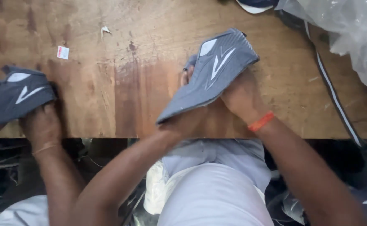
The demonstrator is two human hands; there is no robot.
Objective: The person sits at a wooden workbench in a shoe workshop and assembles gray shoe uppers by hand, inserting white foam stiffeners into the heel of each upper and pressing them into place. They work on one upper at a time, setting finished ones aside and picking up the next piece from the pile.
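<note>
Wooden table (108,96) bearing sticker (63,52), plastic bag (351,33)

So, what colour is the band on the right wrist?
Orange band, seen in the head view.

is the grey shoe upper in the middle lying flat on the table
No, both hands, left hand and right hand, hold the grey shoe upper tilted above the wooden table.

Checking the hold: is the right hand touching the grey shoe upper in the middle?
Touching. The head view shows the right hand pressed under the grey shoe upper.
</note>
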